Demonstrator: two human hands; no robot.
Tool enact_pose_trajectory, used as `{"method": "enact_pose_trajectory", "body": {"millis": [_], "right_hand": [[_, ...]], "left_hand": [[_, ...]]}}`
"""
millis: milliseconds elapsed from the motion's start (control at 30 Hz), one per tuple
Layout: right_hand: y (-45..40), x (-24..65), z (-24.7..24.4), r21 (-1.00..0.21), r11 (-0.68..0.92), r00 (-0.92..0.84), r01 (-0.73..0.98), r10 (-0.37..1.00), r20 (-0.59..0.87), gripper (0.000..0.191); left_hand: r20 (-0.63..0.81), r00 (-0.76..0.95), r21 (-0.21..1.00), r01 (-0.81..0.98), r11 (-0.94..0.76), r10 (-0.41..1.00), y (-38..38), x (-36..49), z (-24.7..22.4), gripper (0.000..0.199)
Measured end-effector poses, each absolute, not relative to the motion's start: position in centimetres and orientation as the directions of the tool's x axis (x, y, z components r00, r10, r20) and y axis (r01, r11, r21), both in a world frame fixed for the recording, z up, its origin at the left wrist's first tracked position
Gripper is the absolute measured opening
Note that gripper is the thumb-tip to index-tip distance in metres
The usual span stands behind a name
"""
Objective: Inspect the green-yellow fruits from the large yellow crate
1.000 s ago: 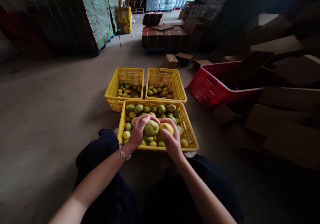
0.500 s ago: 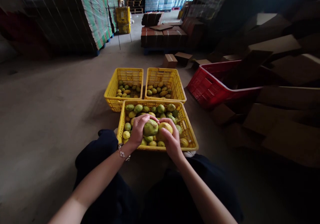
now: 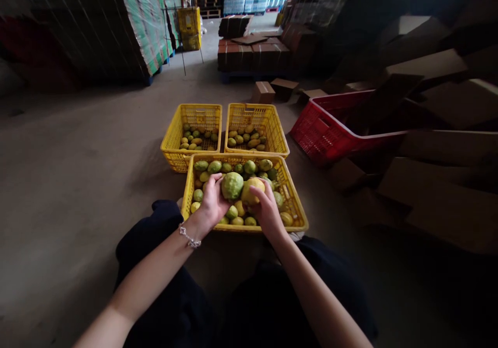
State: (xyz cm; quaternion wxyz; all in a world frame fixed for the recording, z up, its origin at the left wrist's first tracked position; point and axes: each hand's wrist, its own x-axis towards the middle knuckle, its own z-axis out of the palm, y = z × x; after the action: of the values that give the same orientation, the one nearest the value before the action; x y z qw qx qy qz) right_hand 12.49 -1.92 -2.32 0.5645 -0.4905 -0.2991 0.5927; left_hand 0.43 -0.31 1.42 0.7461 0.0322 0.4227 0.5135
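Note:
My left hand (image 3: 213, 203) cradles a bumpy green fruit (image 3: 232, 186), lemon- or guava-like, its palm turned upward. Close beside it, a yellow fruit (image 3: 252, 191) of similar size is gripped by my right hand (image 3: 267, 209), thumb across its front. The two fruits are side by side, nearly touching. Both hands are above the near yellow crate (image 3: 245, 228), which holds many green and yellow fruits, among them a green one (image 3: 250, 167) and a yellow one (image 3: 286, 219). My hands hide the middle of that crate.
Behind stand two more yellow crates, left (image 3: 171, 143) and right (image 3: 280, 138), with fruits at their bottoms. A red crate (image 3: 322, 130) is on the right among cardboard boxes (image 3: 436, 182). Further back are stacked cartons (image 3: 252, 55) and a wrapped pallet load (image 3: 143, 26).
My left hand has rolled palm-up, turning the green fruit so another side shows. The fruits have risen slightly. My right hand keeps hold of the yellow one.

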Motion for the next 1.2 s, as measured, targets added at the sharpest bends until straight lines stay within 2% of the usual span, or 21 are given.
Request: {"method": "enact_pose_trajectory", "body": {"millis": [133,300,467,833,1033,1200], "right_hand": [[-1.5,12.7,-2.0,-0.886,-0.217,0.086,-0.409,0.958,-0.275,0.046],[-1.2,13.5,-2.0,-0.899,-0.249,0.096,-0.360,0.949,-0.302,0.045],[-1.0,13.8,-1.9,-0.891,-0.287,0.058,-0.353,0.943,-0.327,0.044],[-0.9,14.7,-2.0,-0.919,-0.286,0.092,-0.271,0.943,-0.321,0.036],[-1.0,14.4,-1.8,-0.908,-0.305,0.056,-0.287,0.941,-0.334,0.038],[-1.0,13.8,-1.8,-0.909,-0.278,0.055,-0.309,0.950,-0.309,0.045]], "left_hand": [[-0.560,0.174,0.508,-0.700,0.502,0.810,-0.3,0.5,0.8,0.028],[-0.582,0.192,0.617,-0.528,0.584,0.790,-0.2,0.5,-0.2,0.028],[-0.615,0.279,0.614,-0.416,0.670,0.737,0.0,0.2,-0.6,0.036],[-0.569,0.306,0.759,-0.162,0.630,0.763,-0.5,0.3,-0.9,0.052],[-0.587,0.281,0.746,-0.177,0.642,0.759,-0.3,0.1,-1.1,0.048],[-0.610,0.255,0.613,-0.448,0.651,0.750,-0.1,0.1,-1.3,0.023]]}}
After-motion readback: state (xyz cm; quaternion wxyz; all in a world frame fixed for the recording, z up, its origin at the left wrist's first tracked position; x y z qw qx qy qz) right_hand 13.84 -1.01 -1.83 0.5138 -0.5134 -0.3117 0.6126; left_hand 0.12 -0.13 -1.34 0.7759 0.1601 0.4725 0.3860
